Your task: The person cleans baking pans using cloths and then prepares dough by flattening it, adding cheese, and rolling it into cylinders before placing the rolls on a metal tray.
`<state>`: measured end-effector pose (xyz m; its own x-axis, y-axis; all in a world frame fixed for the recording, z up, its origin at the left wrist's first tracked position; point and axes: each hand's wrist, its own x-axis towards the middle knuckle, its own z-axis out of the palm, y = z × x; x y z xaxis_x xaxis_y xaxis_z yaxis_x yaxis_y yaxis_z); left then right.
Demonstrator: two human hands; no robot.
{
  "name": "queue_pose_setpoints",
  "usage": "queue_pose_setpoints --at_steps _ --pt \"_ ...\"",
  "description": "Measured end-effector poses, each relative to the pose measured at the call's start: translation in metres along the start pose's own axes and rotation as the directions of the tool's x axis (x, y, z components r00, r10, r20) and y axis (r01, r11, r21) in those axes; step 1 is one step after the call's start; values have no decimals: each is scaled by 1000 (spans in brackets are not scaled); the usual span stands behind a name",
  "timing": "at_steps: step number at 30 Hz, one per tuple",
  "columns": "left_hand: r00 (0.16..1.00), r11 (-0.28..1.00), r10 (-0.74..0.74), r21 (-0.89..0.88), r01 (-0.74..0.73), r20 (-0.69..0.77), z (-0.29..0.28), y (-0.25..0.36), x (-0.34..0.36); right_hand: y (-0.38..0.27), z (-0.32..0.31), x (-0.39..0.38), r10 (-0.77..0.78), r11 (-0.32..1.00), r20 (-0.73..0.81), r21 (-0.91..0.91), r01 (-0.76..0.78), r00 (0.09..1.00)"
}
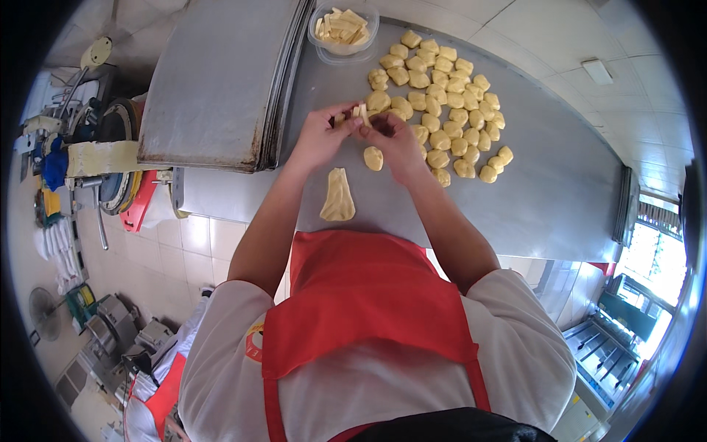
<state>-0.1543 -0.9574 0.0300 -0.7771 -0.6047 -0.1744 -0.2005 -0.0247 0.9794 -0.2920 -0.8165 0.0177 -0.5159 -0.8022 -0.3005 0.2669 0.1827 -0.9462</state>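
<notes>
Both hands meet over the steel table [560, 184] — left hand [318, 136] and right hand [394, 140] pinching a small pale, soft dough piece [361, 113] between curled fingertips. Near them lies a flattened yellow dough strip [338, 196]; right, a cluster of lumpy dough balls [449, 110].

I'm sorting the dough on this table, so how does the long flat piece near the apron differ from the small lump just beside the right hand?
The long flat piece is flattened and stretched, wider at the near end; the small lump is rounded and compact. The flat piece is clearly larger. It lies nearer the person, the lump closer to the right hand. Both are pale yellow dough lying loose on the metal table.
</notes>
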Motion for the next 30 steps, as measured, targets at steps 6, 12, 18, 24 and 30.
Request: queue_pose_setpoints --at_steps 6,12,18,24,30 --pt "837 760 452 624 -180 -309 -4 -9 18 9 -1 7 -245 862 -34 -465 202 969" --pt "948 773 305 605 -191 -89 -8 -75 -75 73 10 -35 -284 330 469 -771 545 836" --pt "893 529 448 818 -225 -44 7 -121 -114 87 29 -56 -518 278 286 -835 475 806" --pt "948 567 288 773 -284 137 -10 -138 -122 121 15 -80 -446 -4 484 -842 539 752" --pt "883 456 468 843 -284 45 -2 -143 -132 119 28 -80 -519 35 365 -894 446 773"
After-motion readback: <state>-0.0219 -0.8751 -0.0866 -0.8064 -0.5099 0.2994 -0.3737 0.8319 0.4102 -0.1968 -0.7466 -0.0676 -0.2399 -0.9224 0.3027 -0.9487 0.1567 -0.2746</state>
